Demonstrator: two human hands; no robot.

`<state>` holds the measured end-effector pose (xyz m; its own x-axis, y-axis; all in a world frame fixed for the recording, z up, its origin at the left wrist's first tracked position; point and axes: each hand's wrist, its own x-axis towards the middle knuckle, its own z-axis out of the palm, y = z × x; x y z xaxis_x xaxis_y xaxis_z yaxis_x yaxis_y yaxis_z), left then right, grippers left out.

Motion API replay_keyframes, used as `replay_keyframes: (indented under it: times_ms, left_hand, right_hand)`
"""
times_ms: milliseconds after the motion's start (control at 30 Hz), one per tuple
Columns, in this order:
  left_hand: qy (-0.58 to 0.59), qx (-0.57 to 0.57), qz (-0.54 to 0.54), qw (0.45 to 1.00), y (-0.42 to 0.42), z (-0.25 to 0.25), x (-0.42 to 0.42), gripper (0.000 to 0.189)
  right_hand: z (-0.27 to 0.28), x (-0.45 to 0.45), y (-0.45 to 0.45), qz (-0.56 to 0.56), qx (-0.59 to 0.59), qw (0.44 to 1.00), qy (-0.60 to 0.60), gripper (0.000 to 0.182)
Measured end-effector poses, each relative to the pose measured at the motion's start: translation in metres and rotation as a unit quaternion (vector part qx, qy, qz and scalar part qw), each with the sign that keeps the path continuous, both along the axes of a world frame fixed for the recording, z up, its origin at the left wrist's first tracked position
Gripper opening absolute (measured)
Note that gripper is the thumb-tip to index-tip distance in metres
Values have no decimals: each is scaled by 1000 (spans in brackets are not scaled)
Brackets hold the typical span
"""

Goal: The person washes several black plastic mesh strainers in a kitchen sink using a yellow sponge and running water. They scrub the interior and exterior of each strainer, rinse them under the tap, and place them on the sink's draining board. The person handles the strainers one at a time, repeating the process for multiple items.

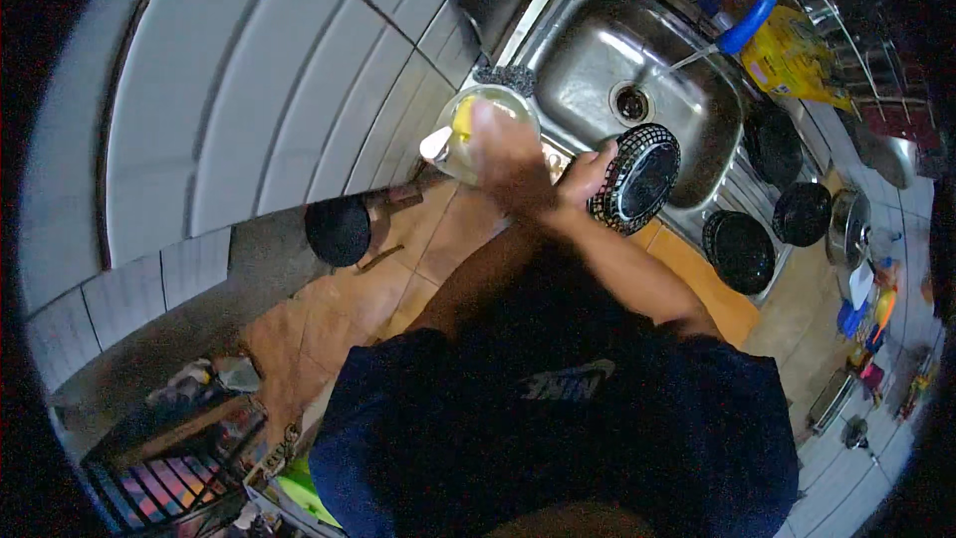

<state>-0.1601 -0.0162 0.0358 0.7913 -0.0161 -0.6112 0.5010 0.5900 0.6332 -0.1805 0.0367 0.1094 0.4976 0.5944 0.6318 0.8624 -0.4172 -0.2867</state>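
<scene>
My forearms cross in front of my dark shirt. My left hand (590,175), with its thumb up on the rim, grips a round black dish with a checkered side (635,178), tilted beside the steel sink (665,108). Blurred, my right hand (502,133) reaches over a round, pale tub (441,153) at the left of the sink, its fingers on a yellow sponge (463,118). A white object (435,143) lies at the tub's edge. Behind the tub sits a grey scouring pad (515,78). What the tub holds is partly hidden by my right hand.
A blue-handled utensil (747,22) leans over the sink near a yellow bag (792,56). Black bowls (739,250) and a lidded metal pot (849,228) stand on the right. A white tiled wall (314,75) rises at left, with a dark round seat (337,232) below.
</scene>
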Motion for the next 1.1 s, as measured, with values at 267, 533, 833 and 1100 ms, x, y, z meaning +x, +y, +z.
replay_keyframes:
  times_ms: [267, 533, 833, 1100]
  left_hand:
    - [-2, 25, -15, 1000, -5, -38, 7, 47]
    - [16, 46, -64, 997, -4, -58, 11, 43]
    - [-41, -5, -34, 999, 0, -24, 1, 51]
    - [-33, -40, -22, 998, 3, -6, -4, 44]
  right_hand:
    - [-16, 10, 1, 95, -178, 975, 91, 20]
    - [5, 13, 3, 99, -41, 985, 138, 25]
    - [25, -39, 36, 215, -45, 972, 86, 53]
    - [22, -44, 34, 168, -54, 980, 88, 52]
